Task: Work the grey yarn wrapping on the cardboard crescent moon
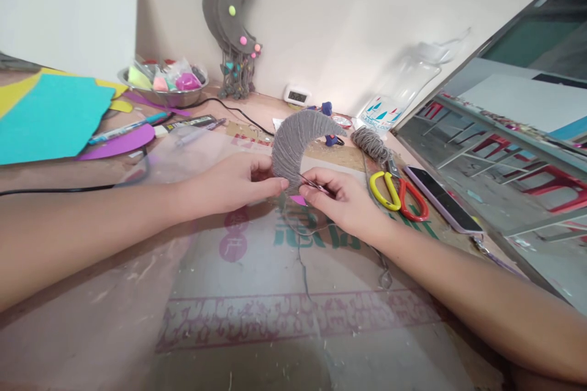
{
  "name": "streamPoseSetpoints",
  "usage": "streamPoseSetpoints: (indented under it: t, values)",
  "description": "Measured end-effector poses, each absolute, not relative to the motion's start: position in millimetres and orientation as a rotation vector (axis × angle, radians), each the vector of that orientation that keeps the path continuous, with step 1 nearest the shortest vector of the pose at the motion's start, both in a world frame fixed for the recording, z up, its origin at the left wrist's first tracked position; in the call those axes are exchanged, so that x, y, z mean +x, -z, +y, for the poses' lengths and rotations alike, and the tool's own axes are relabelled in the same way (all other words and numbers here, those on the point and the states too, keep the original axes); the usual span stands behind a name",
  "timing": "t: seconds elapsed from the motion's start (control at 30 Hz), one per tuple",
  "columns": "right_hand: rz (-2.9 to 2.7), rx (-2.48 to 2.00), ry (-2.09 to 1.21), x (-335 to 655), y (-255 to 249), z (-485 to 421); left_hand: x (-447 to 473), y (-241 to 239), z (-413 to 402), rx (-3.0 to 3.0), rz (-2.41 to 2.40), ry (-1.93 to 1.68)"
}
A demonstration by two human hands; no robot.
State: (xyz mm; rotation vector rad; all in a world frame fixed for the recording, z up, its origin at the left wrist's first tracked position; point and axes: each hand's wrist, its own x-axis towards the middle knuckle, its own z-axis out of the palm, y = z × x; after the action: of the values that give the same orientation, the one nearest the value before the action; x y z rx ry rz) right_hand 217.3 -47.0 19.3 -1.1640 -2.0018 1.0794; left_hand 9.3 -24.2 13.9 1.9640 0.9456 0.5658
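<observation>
My left hand (pixel 232 183) is closed on the lower part of a crescent shape wrapped in grey yarn (pixel 296 140), holding it upright over the table. My right hand (pixel 346 198) pinches the grey yarn strand (pixel 308 182) right beside the crescent's lower tip, fingers pressed together. A small pink bit (pixel 299 200) shows under the crescent between both hands. A loose bundle of grey yarn (pixel 370 143) lies behind my right hand.
Scissors with yellow and red handles (pixel 398 192) and a phone (pixel 440 198) lie to the right. A metal bowl of coloured bits (pixel 162 82), markers (pixel 126 128) and felt sheets (pixel 50 116) sit at the left. A finished grey crescent (pixel 229 18) leans on the wall. A black cable (pixel 68 188) crosses the table.
</observation>
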Motion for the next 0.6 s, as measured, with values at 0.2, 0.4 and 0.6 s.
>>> streamPoseSetpoints:
  t: [0.2,0.4,0.6]
  values:
    - [-1.987,-1.251,-1.022,216.5,-15.3,-44.2,11.4,-19.3,-28.4,2.054,0.931,-0.630]
    - [-2.037,-1.214,-1.023,214.1,-16.9,-48.4,10.8,-15.6,-28.5,2.064,0.932,-0.615]
    - [-2.034,-1.189,-1.025,213.8,-17.1,-48.9,10.1,-14.6,-28.6,2.031,0.954,-0.606]
